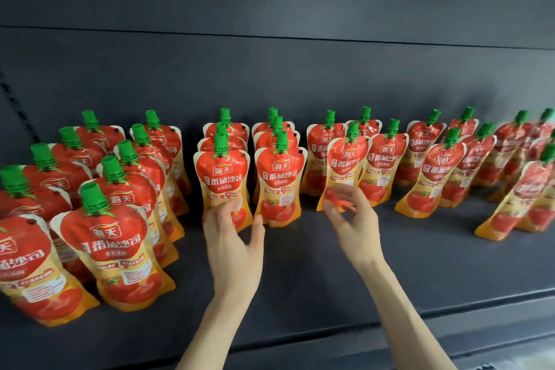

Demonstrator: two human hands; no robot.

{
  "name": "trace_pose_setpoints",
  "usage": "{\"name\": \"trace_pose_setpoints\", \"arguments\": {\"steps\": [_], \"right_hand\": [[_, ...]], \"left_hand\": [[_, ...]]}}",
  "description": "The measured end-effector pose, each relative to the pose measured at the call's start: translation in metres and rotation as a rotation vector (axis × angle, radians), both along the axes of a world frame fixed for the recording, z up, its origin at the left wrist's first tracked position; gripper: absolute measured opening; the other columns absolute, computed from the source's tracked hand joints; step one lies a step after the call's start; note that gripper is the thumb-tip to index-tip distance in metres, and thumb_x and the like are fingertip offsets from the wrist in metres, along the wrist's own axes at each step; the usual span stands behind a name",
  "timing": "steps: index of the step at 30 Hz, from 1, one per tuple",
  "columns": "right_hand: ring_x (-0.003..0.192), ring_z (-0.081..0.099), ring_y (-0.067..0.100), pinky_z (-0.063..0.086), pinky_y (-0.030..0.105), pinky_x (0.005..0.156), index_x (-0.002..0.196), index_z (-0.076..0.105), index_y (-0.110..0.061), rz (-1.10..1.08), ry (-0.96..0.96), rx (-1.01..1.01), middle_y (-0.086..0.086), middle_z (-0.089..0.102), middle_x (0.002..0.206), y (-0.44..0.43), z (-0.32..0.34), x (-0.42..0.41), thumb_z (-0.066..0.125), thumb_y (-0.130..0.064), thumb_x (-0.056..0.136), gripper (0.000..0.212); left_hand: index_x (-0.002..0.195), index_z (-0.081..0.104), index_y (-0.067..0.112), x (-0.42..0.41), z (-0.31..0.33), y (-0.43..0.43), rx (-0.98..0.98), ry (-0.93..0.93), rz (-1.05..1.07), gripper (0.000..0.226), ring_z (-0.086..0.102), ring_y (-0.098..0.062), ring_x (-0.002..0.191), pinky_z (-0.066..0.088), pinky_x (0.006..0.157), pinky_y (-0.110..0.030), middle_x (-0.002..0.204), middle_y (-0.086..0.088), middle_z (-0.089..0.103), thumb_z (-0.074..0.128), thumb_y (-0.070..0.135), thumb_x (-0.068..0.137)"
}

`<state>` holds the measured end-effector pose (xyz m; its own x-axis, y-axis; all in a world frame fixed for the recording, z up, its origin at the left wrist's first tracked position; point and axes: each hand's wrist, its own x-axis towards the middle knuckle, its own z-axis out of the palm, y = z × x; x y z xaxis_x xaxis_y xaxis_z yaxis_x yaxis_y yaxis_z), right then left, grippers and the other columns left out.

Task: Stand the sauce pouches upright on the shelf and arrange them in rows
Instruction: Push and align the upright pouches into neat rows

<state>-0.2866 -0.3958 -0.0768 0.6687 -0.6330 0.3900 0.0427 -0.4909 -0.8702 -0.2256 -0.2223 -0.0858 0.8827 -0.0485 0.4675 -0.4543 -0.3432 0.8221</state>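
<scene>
Several red and orange tomato sauce pouches with green caps stand upright in rows on the dark shelf (pixel 420 264). My left hand (pixel 234 243) is spread open at the base of a front pouch (pixel 223 183), fingers relaxed, between it and the neighbouring pouch (pixel 280 180). My right hand (pixel 351 219) hovers in front of another front pouch (pixel 345 168), its fingers loosely curled and blurred, holding nothing that I can make out. That pouch leans slightly to the left.
The shelf's dark back panel (pixel 270 75) rises behind the rows. Rows at the left (pixel 114 243) come closest to the front edge (pixel 390 321). Pouches at the far right (pixel 516 198) lean and look blurred. Bare shelf lies in front of the middle and right rows.
</scene>
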Motion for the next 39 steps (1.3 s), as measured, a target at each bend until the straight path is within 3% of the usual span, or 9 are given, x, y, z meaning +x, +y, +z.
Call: {"name": "trace_pose_setpoints", "arguments": {"steps": [5,9,12,14,21,23,28,34,39], "right_hand": [[0.111,0.056,0.013,0.046,0.032,0.095,0.117,0.056,-0.019,-0.091,-0.088,-0.097,-0.004,0.061,0.116,-0.059,0.045,-0.008,0.060,-0.021,0.091,0.027],[0.117,0.050,0.015,0.040,0.033,0.100,0.125,0.052,-0.016,-0.121,-0.088,-0.265,-0.004,0.055,0.120,-0.109,0.069,-0.004,0.059,-0.017,0.091,0.034],[0.124,0.047,0.018,0.039,0.036,0.104,0.133,0.046,-0.014,-0.049,-0.042,-0.281,0.002,0.053,0.131,-0.135,0.081,0.001,0.059,-0.019,0.091,0.044],[0.126,0.046,0.017,0.039,0.033,0.105,0.136,0.042,-0.013,0.010,0.013,-0.285,0.004,0.051,0.135,-0.147,0.085,0.005,0.058,-0.020,0.092,0.048],[0.103,0.060,0.021,0.049,0.034,0.092,0.122,0.057,-0.009,0.114,0.036,-0.356,0.008,0.064,0.115,-0.166,0.090,0.014,0.058,-0.011,0.091,0.031],[0.097,0.063,0.019,0.052,0.033,0.088,0.116,0.061,-0.010,0.153,-0.004,-0.336,0.007,0.067,0.108,-0.166,0.089,0.009,0.060,-0.011,0.089,0.027],[0.085,0.057,0.002,0.042,0.004,0.079,0.113,0.064,-0.012,0.240,-0.092,-0.269,-0.006,0.063,0.096,-0.154,0.090,-0.012,0.064,-0.010,0.087,0.026],[0.093,0.064,0.008,0.053,0.026,0.084,0.112,0.063,-0.022,0.327,-0.200,-0.076,-0.009,0.067,0.096,-0.138,0.075,-0.042,0.065,-0.015,0.086,0.027],[0.105,0.061,0.004,0.051,0.023,0.088,0.116,0.052,-0.028,0.402,-0.182,0.206,-0.017,0.065,0.105,-0.113,0.034,-0.057,0.067,-0.016,0.085,0.037]], "left_hand": [[0.110,0.057,0.014,-0.008,0.048,-0.073,-0.054,-0.144,-0.226,0.025,0.051,-0.005,0.102,0.043,0.081,-0.007,0.109,0.008,0.053,0.064,0.015,0.086],[0.117,0.054,0.014,-0.003,0.075,-0.135,-0.055,-0.219,-0.290,0.030,0.053,-0.009,0.107,0.046,0.092,-0.022,0.115,0.004,0.054,0.061,0.017,0.088],[0.128,0.049,0.011,0.008,0.085,-0.171,0.035,-0.215,-0.190,0.043,0.048,-0.016,0.118,0.034,0.097,-0.021,0.125,-0.004,0.053,0.060,0.023,0.088],[0.131,0.046,0.011,0.015,0.082,-0.187,0.099,-0.160,-0.154,0.047,0.048,-0.019,0.121,0.036,0.098,-0.027,0.127,-0.006,0.054,0.059,0.029,0.089],[0.114,0.060,0.012,0.017,0.069,-0.199,0.066,-0.111,-0.129,0.029,0.063,-0.017,0.100,0.051,0.087,-0.038,0.105,-0.002,0.068,0.055,0.030,0.092],[0.117,0.060,0.013,0.010,0.068,-0.196,0.044,-0.132,-0.126,0.030,0.063,-0.016,0.100,0.052,0.087,-0.041,0.106,-0.001,0.068,0.055,0.030,0.092],[0.119,0.060,0.018,-0.012,0.072,-0.177,-0.001,-0.170,-0.094,0.031,0.063,-0.012,0.099,0.054,0.083,-0.041,0.106,0.002,0.067,0.055,0.032,0.092],[0.121,0.059,0.011,-0.049,0.070,-0.152,-0.028,-0.183,-0.025,0.039,0.053,-0.001,0.100,0.042,0.081,-0.003,0.109,0.005,0.058,0.057,0.030,0.087],[0.116,0.041,0.029,-0.076,0.031,-0.143,-0.237,0.040,-0.102,0.044,0.057,0.005,0.104,0.044,0.079,-0.005,0.107,0.019,0.055,0.064,0.030,0.079]]}}
